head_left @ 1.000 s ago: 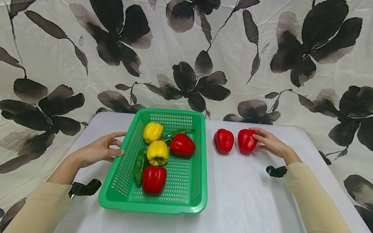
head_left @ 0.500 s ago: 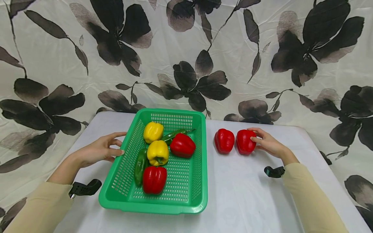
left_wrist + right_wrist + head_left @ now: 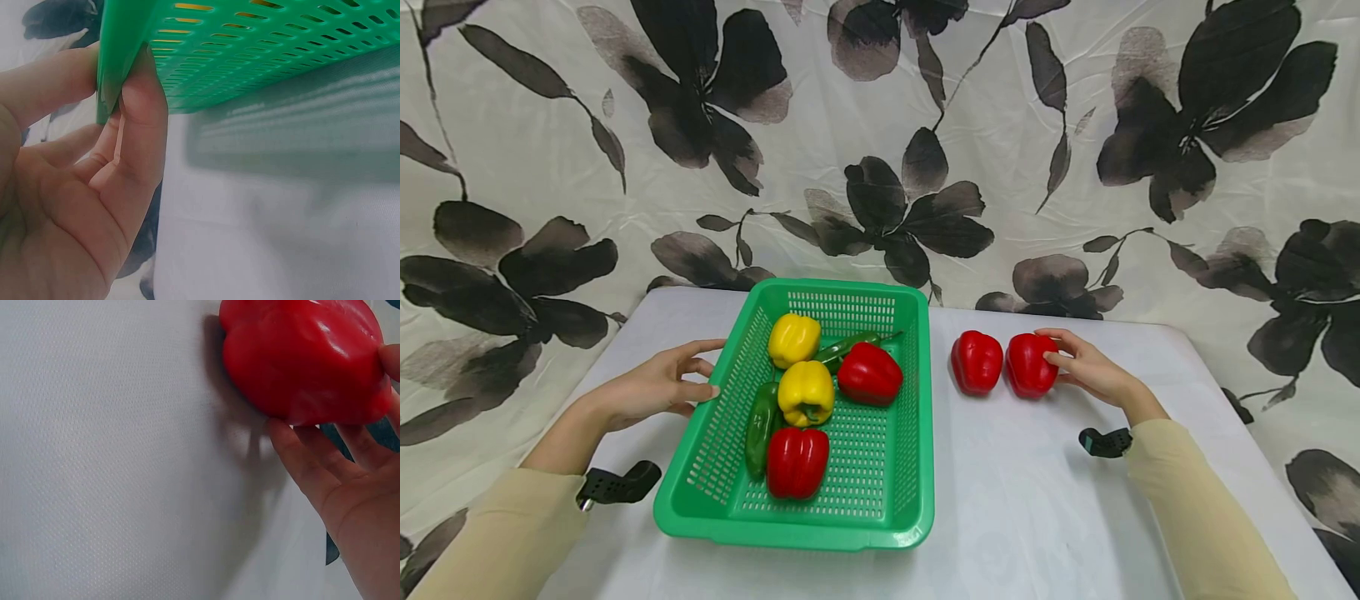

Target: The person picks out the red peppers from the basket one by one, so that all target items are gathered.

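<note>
Red bell pepper (image 3: 1031, 367), grasped by your right hand (image 3: 1093, 372), sits on the table (image 3: 1015, 492) right of the basket (image 3: 797, 533), just beside a second pepper (image 3: 977, 363); your left hand (image 3: 651, 387) pinches the basket's left rim.

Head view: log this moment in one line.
left hand: grips green basket; right hand: holds rightmost red pepper; beside it: another red pepper; in basket: two red peppers, two yellow peppers, two green peppers

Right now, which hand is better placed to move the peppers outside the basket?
Probably the right hand: it touches one red pepper, while the left hand grips the green basket by its opposite side.
</note>
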